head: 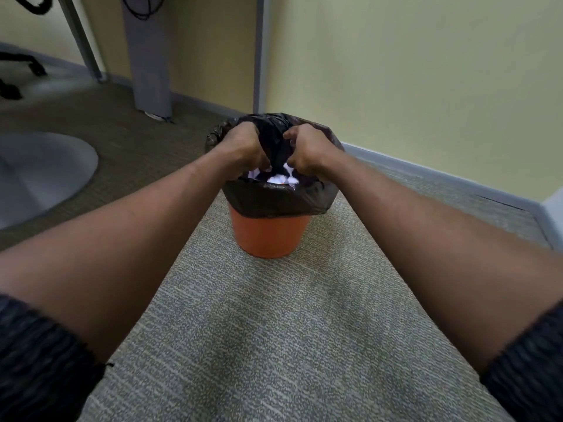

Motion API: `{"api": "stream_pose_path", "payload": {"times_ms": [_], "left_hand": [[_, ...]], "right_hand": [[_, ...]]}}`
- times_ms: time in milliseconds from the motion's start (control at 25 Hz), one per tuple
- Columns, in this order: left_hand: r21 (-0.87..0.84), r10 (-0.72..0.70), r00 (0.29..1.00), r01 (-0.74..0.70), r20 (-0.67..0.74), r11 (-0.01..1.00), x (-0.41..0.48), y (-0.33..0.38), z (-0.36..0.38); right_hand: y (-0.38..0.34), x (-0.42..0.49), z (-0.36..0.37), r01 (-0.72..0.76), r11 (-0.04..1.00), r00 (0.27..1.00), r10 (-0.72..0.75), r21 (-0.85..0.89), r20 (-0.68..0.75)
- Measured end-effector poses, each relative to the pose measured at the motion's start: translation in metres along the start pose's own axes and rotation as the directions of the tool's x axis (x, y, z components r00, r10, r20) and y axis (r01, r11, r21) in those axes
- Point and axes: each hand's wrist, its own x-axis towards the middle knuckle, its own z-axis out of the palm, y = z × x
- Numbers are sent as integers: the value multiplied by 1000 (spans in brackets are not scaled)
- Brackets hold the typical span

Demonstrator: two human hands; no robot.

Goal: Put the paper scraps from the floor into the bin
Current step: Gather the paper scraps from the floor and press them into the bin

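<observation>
An orange bin [268, 234] stands on the carpet near the wall, lined with a black plastic bag [274, 199] folded over its rim. White paper scraps [281, 178] show inside the bin, between and just below my hands. My left hand [243, 147] is over the left side of the opening, fingers closed. My right hand [307, 150] is over the right side, fingers also closed. Whether each hand grips paper or the bag's black plastic, I cannot tell; bunched plastic rises between them. No scraps are visible on the floor around the bin.
A yellow wall with a grey skirting board [426, 175] runs behind the bin. Grey desk legs [149, 56] stand at the back left. A round grey base [42, 172] lies on the floor at left. Black chair castors [18, 74] sit far left.
</observation>
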Motion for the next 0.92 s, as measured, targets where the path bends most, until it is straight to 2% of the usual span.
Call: {"api": "stream_pose_path", "payload": {"times_ms": [160,320,440,560,680,760,920], "left_hand": [[53,106,987,-100,-123,994,-9,-6,-7],[217,252,939,-203,-233,955,-33,-25,-9],[338,304,916,-208,-261,918,-64,-48,-8],[386,337,895,-213,-290,898,-98,-71,-14],[426,334,907,-203,-258,882,-134,-100,-18],[441,299,929,-179,-220,879,-159,-124,-17],[451,167,980,-100,-111,887,-215,-179,-8]], "right_hand": [[-8,-12,4,55,998,997,-56,-15,-57],[-24,-44,25,158,987,981,-155,12,-117],[-34,-67,48,217,975,963,-222,-50,-152],[-48,-93,64,252,964,947,-263,-82,-185],[-62,-129,84,322,942,918,-335,-91,-215],[-69,-156,101,352,933,915,-359,-72,-186],[-67,-206,137,333,943,943,-333,3,22]]}}
